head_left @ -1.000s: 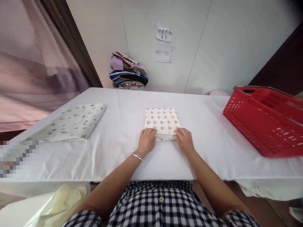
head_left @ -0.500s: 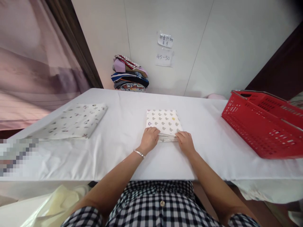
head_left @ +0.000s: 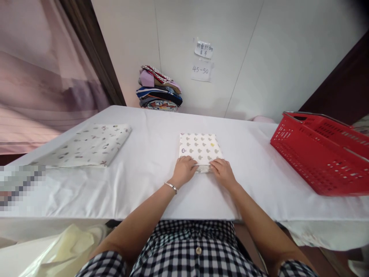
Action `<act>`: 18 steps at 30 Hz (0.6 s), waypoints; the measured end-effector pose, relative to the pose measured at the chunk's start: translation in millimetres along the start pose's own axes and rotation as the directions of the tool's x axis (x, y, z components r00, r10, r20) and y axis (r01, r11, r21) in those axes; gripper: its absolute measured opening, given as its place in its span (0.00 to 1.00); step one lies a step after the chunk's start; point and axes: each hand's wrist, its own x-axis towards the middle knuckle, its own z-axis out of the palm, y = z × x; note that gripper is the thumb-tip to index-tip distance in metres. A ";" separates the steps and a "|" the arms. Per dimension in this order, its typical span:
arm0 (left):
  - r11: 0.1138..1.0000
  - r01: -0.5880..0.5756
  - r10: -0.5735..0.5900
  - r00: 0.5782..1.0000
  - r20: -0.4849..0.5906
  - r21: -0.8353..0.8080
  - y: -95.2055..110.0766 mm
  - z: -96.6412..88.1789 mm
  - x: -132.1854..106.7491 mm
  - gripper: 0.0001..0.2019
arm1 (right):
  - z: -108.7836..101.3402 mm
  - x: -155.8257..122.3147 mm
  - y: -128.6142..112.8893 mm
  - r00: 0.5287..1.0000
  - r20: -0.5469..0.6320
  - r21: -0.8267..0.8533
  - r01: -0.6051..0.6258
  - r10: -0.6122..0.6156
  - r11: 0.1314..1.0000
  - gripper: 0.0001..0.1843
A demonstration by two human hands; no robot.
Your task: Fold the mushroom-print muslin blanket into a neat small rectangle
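Observation:
A small folded cloth [head_left: 200, 148], white with grey printed shapes, lies in the middle of the white table [head_left: 150, 154]. My left hand [head_left: 184, 171] rests on its near left edge with the fingers curled over the cloth. My right hand [head_left: 221, 172] grips the near right edge, fingers pinched on the folded layers. A silver bracelet sits on my left wrist.
A larger folded patterned cloth [head_left: 86, 146] lies at the left of the table. A red plastic basket [head_left: 323, 154] stands at the right. A pile of folded coloured clothes [head_left: 158, 90] sits at the back by the wall, under two paper notes [head_left: 203, 61].
Both hands have drawn closer together along the near edge of the small folded cloth. The cloth itself has stayed where it was.

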 end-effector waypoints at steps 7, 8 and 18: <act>0.994 0.081 -0.083 0.996 -0.018 -0.074 1.9 3.6 7.5 0.10 | 5.9 5.4 6.3 1.000 0.018 0.059 0.008 -0.009 0.998 0.11; 0.995 0.073 -0.075 0.997 -0.032 -0.071 1.3 4.6 6.8 0.10 | 6.4 5.2 5.8 1.000 0.009 0.065 0.002 -0.003 0.998 0.11; 0.993 -0.099 0.085 0.980 -0.181 -0.065 -3.3 13.0 -1.3 0.09 | 14.3 -1.1 -2.2 0.987 -0.151 0.121 -0.041 0.059 0.992 0.11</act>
